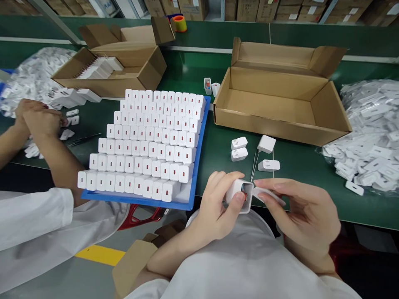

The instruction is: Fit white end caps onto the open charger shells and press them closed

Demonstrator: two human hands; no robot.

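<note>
My left hand (220, 207) is closed round a white charger housing (238, 191). Its open end faces me and shows a circuit board and a reddish part inside, with my thumb at the opening. My right hand (302, 207) pinches a white end cap (268, 194) right beside that opening; whether cap and housing touch I cannot tell. Just beyond my fingers lie a pair of tweezers (254, 164), a white charger block (266, 144) and another charger (269, 165). Two more chargers (239, 148) lie side by side to the left of these.
A blue-rimmed tray (195, 174) holds rows of white chargers at left. An open cardboard box (280, 108) stands ahead, with a bag of white caps (374, 133) at right. Another open box (137, 74) stands at back left. A co-worker's hands (40, 118) are at far left.
</note>
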